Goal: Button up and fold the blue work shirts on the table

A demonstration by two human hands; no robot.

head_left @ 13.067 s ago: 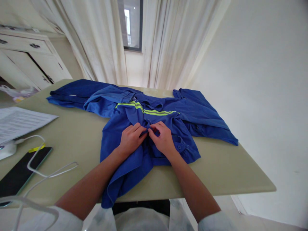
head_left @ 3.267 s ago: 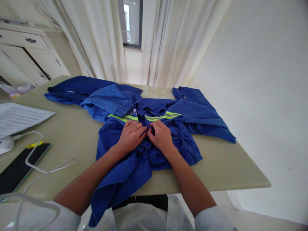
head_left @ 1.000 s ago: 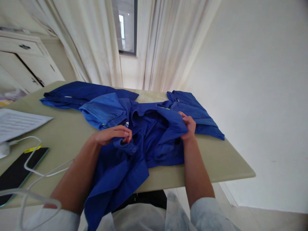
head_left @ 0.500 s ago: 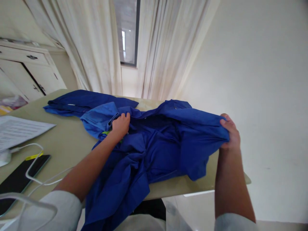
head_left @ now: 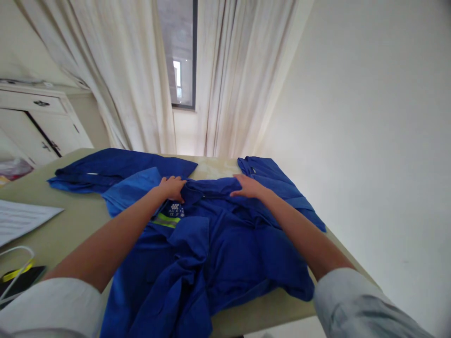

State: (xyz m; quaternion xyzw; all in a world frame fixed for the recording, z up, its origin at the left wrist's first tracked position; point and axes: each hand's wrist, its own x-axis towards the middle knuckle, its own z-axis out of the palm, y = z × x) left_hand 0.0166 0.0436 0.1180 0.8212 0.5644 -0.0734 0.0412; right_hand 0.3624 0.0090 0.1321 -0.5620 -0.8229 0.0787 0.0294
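Observation:
A blue jacket [head_left: 232, 239] lies spread and rumpled across the table, its front part hanging toward me. A printed white logo and a yellow-green and grey strip [head_left: 165, 220] show on its left side. My left hand [head_left: 172, 188] rests on the cloth beside the collar, fingers apart. On the other side of the collar, my right hand [head_left: 249, 187] touches the fabric with thumb and fingers spread. Neither hand visibly grips the cloth. A blue sleeve [head_left: 299, 202] stretches along the right side, partly behind my right forearm.
Another blue garment [head_left: 123, 164] lies folded at the table's back left. Printed paper [head_left: 24, 218], a white cable [head_left: 26, 251] and a dark flat device [head_left: 35, 277] are at the left. Beyond stand curtains [head_left: 137, 70], a white cabinet [head_left: 38, 112] and, at right, a wall [head_left: 369, 117].
My right hand has let go of the sleeve at the far right and moved left to the collar. The sleeve now lies down on the table. My left hand has loosened, uncovering the logo.

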